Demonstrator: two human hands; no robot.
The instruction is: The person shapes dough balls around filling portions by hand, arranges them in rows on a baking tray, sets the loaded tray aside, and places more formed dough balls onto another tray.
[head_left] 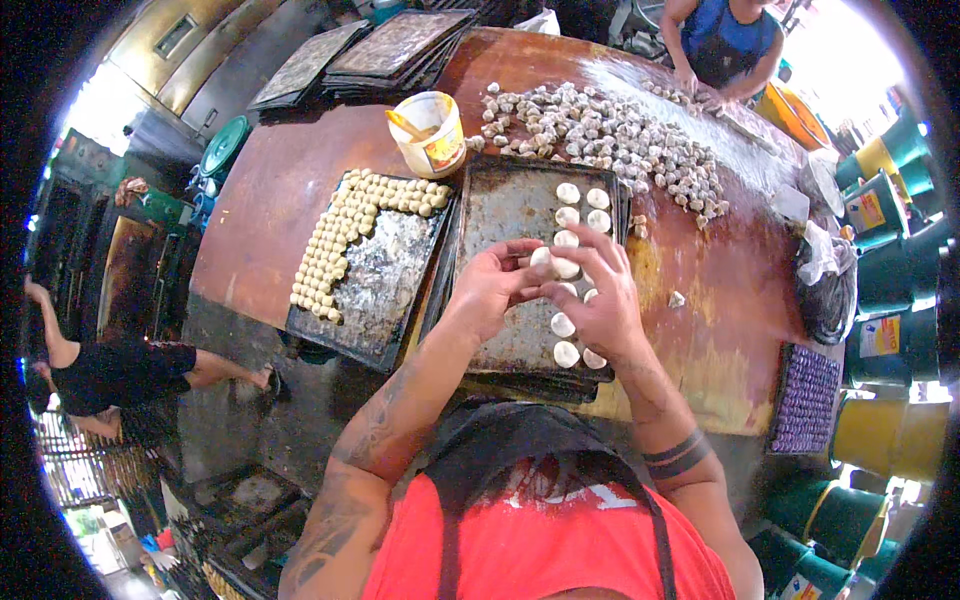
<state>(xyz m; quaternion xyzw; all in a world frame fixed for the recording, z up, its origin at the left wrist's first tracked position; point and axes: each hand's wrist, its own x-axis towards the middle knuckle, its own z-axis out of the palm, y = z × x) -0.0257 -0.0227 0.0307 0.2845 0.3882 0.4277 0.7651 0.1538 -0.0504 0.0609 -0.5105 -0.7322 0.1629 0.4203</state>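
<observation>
Over a stack of dark baking trays [505, 215], my two hands are close together. My left hand [490, 288] pinches a white dough ball [541, 258] between thumb and fingertips. Right beside it, my right hand [610, 305] curls its thumb and fingers round another white dough ball [566, 268]; whether this one is lifted off the tray I cannot tell. Flattened white dough rounds [568, 193] stand in two columns along the tray's right side, partly hidden by my right hand. The tray's left part shows bare, stained metal.
A second tray [385, 285] at the left carries rows of small yellowish balls [335, 235]. Behind it is a white bucket [440, 140] with a spatula. Floured balls [620, 135] pile at the back, near a co-worker [725, 45]. A purple-filled tray [805, 400] is at the right edge.
</observation>
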